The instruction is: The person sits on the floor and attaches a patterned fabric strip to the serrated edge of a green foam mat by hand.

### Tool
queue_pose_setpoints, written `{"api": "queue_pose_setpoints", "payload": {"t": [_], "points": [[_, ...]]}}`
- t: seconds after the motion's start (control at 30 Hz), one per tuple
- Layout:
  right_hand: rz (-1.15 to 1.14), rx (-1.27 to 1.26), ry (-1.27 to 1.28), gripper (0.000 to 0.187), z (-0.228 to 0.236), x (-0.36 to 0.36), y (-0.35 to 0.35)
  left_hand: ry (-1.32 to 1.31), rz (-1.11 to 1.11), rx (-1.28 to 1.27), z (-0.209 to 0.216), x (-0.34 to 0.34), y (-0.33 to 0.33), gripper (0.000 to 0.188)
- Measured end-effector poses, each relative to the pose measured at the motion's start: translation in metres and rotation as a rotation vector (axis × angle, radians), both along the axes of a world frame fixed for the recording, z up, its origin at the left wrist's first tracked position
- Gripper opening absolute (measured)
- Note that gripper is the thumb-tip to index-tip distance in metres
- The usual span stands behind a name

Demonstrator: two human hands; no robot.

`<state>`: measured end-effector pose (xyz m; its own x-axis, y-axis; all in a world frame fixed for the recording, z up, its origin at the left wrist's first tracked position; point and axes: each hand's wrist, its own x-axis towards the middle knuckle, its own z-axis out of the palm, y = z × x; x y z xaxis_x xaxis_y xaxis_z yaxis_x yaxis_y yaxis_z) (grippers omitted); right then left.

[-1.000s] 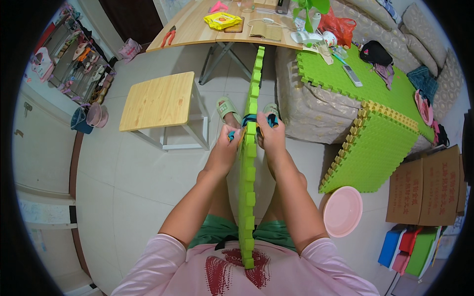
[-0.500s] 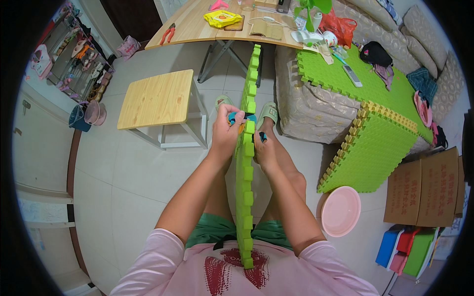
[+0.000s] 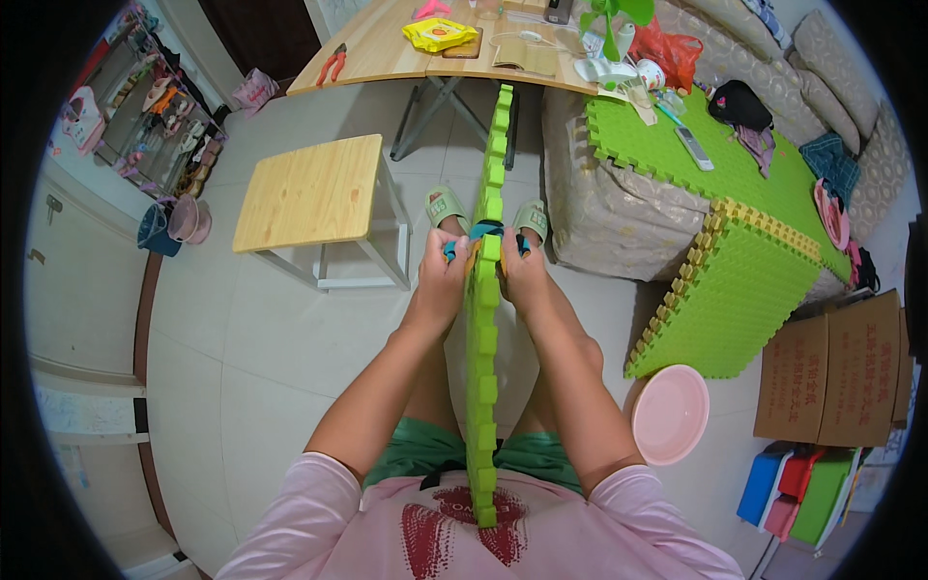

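A green foam mat (image 3: 481, 377) with notched edges stands on edge between my legs, its near end against my shirt. My left hand (image 3: 442, 275) is closed at its left face, my right hand (image 3: 525, 275) closed at its right face. Both grip a teal, black and orange strap-like thing (image 3: 486, 229), which crosses the mat's top edge. Teal ends show at both fists. Its exact kind cannot be made out, and the fingers hide most of it.
A wooden-topped stool (image 3: 314, 193) stands left. Ahead is a table (image 3: 387, 48) with red-handled pliers (image 3: 333, 64) and a yellow packet (image 3: 439, 35). More green mats (image 3: 725, 300) lean against the bed at right, near a pink basin (image 3: 670, 414) and cardboard boxes (image 3: 831, 372).
My left hand has drawn down and back off the mat's top edge. My right hand has risen a little. More of the teal strap-like thing now shows across the edge.
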<state>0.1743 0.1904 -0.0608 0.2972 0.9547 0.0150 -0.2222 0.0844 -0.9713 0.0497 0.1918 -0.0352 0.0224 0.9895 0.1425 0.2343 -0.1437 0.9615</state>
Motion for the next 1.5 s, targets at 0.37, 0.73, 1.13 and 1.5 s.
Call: {"api": "queue_pose_setpoints", "payload": {"t": [0.37, 0.73, 1.13, 1.5], "points": [[0.098, -0.28, 0.094, 0.037, -0.02, -0.006, -0.022, -0.152, -0.026, 0.137, 0.032, 0.008, 0.002, 0.017], [0.089, -0.178, 0.072, 0.036, 0.036, -0.004, -0.01, 0.093, -0.051, -0.135, -0.031, -0.014, -0.013, 0.025], [0.042, -0.265, 0.156, 0.025, 0.015, 0.022, -0.038, -0.012, -0.105, 0.312, 0.063, 0.005, -0.003, 0.011], [0.032, -0.035, 0.166, 0.029, 0.06, 0.022, 0.001, -0.265, 0.066, 0.331, 0.056, -0.012, 0.02, 0.015]]}}
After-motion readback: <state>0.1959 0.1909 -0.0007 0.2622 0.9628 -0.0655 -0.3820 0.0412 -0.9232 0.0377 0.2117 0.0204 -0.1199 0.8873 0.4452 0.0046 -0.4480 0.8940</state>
